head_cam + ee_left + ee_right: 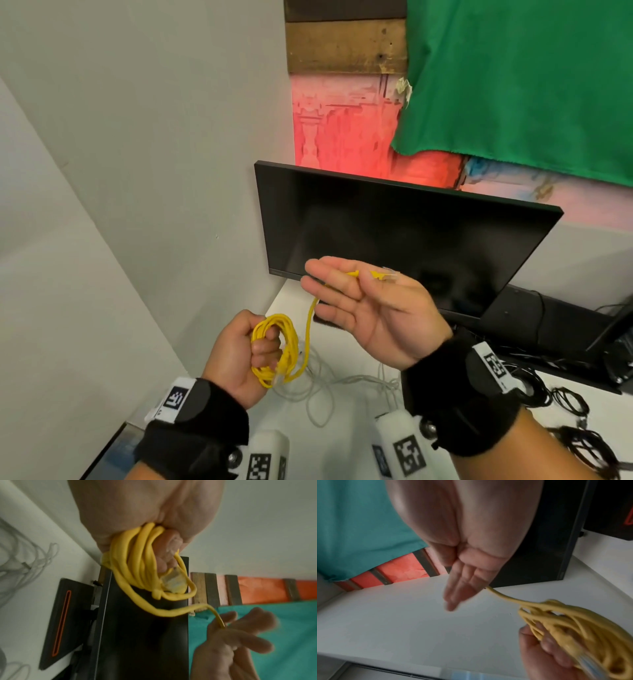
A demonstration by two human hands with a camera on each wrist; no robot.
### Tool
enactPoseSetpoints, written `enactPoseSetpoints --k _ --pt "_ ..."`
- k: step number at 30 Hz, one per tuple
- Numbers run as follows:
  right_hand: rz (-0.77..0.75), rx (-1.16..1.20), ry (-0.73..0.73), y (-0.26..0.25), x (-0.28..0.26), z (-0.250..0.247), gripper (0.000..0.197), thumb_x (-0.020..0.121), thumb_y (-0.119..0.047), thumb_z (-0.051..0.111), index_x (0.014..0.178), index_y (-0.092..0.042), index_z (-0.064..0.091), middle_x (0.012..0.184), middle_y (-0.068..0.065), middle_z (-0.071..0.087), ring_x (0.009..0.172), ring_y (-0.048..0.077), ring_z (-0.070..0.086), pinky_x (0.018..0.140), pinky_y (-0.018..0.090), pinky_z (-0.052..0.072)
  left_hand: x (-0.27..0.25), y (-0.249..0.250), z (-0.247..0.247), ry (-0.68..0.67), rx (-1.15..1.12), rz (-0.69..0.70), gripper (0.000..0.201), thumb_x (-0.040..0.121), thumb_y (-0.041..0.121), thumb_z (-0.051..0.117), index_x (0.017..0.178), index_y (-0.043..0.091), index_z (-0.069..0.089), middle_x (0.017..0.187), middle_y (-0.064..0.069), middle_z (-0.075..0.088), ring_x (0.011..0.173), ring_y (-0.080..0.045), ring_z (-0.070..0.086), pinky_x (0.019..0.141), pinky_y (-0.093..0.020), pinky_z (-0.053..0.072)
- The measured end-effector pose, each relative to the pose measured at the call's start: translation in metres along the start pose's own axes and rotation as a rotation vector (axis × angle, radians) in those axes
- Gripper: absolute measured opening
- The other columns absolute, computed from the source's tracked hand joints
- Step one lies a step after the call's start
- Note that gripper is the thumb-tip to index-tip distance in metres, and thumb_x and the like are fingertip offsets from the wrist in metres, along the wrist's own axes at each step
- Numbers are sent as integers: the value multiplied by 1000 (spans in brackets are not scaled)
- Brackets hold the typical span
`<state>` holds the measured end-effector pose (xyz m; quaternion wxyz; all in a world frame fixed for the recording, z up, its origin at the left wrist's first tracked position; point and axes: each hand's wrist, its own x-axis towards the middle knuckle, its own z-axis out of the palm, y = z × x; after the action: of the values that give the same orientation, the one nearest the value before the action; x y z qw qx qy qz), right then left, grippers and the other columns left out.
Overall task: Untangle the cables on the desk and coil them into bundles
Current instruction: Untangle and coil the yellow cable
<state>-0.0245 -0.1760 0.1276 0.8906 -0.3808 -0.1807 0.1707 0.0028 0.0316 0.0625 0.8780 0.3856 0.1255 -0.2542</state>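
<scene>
My left hand (263,349) grips a coil of yellow cable (287,342), held up over the white desk (346,356); the loops wrap round its curled fingers (164,555), and one clear plug (173,581) sits in the bundle. A short free length runs up from the coil to my right hand (342,284), which is raised in front of the monitor with the palm toward me. The cable threads between its nearly straight fingers, and the other plug (385,274) lies pinched at the top edge of the hand. In the right wrist view the coil (583,628) is blurred.
A black monitor (394,240) stands right behind the hands, its base (63,622) on the desk. A thin white cable (325,387) sprawls loose under the hands. Tangled black cables (575,404) lie at the right. A grey wall closes the left side.
</scene>
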Motion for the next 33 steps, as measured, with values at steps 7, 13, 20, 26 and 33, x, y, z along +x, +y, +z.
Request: enactPoseSetpoints --k 7,13,20,26,33 --pt "93 -265 441 40 11 -10 56 89 -55 48 105 -7 73 69 2 53 60 13 50 54 26 40 1 -11 7 236 303 264 30 84 18 42 56 8 49 41 1 35 32 -14 27 38 -24 32" --pt "207 -246 287 41 -2 -12 37 93 -47 56 83 -12 62 54 5 50 54 24 57 72 42 55 2 -9 1 386 352 351 29 85 16 43 60 7 55 47 -4 46 34 -17 31 39 -22 34" --pt "237 -1405 289 53 -7 -4 47 94 -43 57 64 -9 65 53 1 63 49 13 55 59 32 49 6 -15 1 365 532 405 28 95 12 49 67 12 51 55 -1 51 39 -9 50 40 -21 42" --pt "124 -1701 349 69 -3 -2 47 94 -51 52 60 -20 42 58 -2 46 60 15 46 55 33 35 4 -13 2 358 688 477 32 88 -9 48 67 13 57 66 -9 56 34 -9 49 36 -22 42" --pt "-8 -1535 462 98 0 -17 25 94 -51 54 94 -33 37 88 -14 46 74 6 49 65 22 43 3 -15 8 326 474 439 33 90 5 47 62 7 65 50 -3 57 39 -10 55 38 -21 45"
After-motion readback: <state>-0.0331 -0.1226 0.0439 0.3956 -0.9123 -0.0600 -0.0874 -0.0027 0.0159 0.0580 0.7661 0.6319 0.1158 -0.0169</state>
